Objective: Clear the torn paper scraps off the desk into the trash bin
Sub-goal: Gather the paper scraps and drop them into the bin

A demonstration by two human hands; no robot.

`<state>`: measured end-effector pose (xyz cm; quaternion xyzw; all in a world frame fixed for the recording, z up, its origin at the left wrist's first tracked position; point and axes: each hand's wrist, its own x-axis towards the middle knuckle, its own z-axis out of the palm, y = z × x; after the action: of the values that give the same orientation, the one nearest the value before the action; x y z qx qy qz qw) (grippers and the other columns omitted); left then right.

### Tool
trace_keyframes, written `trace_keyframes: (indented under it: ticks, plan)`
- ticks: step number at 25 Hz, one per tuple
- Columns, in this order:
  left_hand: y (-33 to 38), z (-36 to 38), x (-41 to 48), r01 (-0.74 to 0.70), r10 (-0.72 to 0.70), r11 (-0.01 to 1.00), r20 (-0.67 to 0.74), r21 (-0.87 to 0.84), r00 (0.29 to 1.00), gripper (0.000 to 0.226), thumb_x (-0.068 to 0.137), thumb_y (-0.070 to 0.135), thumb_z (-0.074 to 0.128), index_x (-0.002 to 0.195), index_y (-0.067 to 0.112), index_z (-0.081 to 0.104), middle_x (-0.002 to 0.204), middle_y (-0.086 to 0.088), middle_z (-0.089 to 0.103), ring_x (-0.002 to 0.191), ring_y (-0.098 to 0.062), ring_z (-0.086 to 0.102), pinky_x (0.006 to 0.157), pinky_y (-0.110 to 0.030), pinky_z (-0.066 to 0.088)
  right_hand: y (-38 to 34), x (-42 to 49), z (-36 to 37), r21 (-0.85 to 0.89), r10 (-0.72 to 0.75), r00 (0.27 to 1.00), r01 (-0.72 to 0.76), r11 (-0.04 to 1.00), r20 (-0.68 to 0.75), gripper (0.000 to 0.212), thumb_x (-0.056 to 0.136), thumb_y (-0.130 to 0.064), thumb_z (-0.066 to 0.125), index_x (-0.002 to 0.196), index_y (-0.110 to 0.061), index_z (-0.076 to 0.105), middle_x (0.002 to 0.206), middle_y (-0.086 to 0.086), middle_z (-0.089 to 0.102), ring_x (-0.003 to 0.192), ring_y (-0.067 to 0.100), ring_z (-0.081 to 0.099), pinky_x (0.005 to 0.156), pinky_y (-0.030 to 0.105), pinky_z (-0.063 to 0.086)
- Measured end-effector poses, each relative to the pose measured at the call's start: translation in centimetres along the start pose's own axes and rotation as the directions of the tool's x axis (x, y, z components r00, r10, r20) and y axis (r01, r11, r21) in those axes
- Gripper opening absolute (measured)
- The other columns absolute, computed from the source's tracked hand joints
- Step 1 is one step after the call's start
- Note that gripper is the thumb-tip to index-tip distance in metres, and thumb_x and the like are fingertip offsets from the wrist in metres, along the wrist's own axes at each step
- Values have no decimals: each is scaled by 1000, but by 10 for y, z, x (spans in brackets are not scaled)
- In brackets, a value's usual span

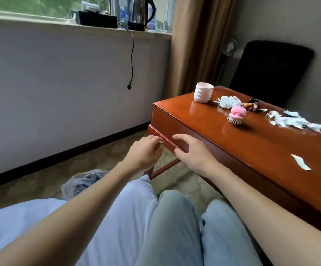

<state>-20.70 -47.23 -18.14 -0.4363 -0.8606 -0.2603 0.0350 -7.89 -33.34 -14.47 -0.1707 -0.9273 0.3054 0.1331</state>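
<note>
Lying well beyond fingers [180, 138]: paper scraps [293, 121] on desk [251, 144]; left hand [144, 152], right hand [193, 153] relaxed, empty.

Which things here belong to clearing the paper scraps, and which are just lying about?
Job: scraps, desk, bin, perhaps the brush.
Lying about: cup, kettle, chair.
</note>
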Motion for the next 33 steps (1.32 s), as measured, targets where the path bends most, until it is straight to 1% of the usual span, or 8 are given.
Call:
trace_keyframes:
  ticks: [3, 6, 10, 14, 20, 27, 30, 33]
  plan:
    - [44, -13, 17, -104, 104, 995, -36, 13, 994, 33, 99, 30, 51, 130, 25, 58, 135, 4, 58, 118, -18, 56, 96, -36, 47, 10, -15, -40, -7, 6, 996, -6, 1000, -92, 42, 92, -26, 58, 133, -33, 54, 139, -12, 56, 131, 15, 47, 112, 41, 38]
    - [83, -18, 28, -160, 161, 987, -35, 19, 986, 35, 98, 31, 48, 132, 26, 57, 137, 3, 57, 119, -20, 56, 97, -40, 46, 20, -32, -75, -30, 26, 987, -31, 999, -157, 41, 93, -25, 57, 133, -33, 55, 139, -11, 55, 131, 17, 46, 112, 39, 37]
    - [137, -9, 37, -220, 220, 975, -18, -20, 975, 36, 98, 27, 49, 134, 25, 55, 141, 2, 54, 127, -20, 50, 102, -41, 44, 43, -61, -117, -72, 77, 974, -95, 993, -215, 41, 95, -28, 56, 135, -36, 51, 143, -11, 51, 135, 19, 42, 112, 43, 38]
    - [191, 13, 43, -349, 349, 937, 19, -19, 937, 37, 99, 30, 50, 135, 25, 53, 140, 2, 54, 126, -20, 50, 101, -41, 44, 72, -93, -155, -119, 143, 949, -182, 976, -281, 40, 96, -29, 56, 135, -37, 51, 143, -10, 51, 134, 20, 42, 110, 44, 41]
    - [251, 36, 55, -466, 468, 884, 61, -39, 882, 37, 98, 30, 51, 134, 24, 54, 139, 2, 55, 125, -18, 50, 99, -38, 44, 110, -127, -189, -116, 209, 926, -256, 960, -313, 40, 96, -31, 54, 134, -39, 50, 145, -12, 48, 136, 22, 40, 112, 47, 38]
    - [303, 78, 68, -463, 474, 880, 166, -100, 865, 42, 98, 29, 50, 139, 22, 49, 145, -1, 49, 130, -23, 47, 106, -45, 41, 147, -170, -222, -131, 304, 874, -376, 917, -380, 39, 96, -32, 53, 135, -37, 49, 147, -11, 47, 139, 23, 37, 114, 48, 33]
    - [321, 101, 70, -448, 465, 886, 231, -123, 855, 46, 99, 34, 47, 143, 23, 44, 152, 0, 40, 137, -24, 40, 111, -49, 34, 161, -192, -236, -174, 354, 842, -452, 875, -407, 40, 97, -34, 52, 137, -33, 49, 148, -9, 45, 139, 19, 36, 116, 43, 26]
    - [332, 120, 72, -418, 441, 897, 307, -143, 843, 49, 99, 40, 46, 145, 26, 40, 157, 3, 32, 144, -21, 30, 114, -51, 26, 179, -210, -244, -227, 398, 831, -505, 833, -389, 48, 95, -45, 52, 141, -33, 44, 151, -9, 40, 141, 15, 32, 114, 42, 21]
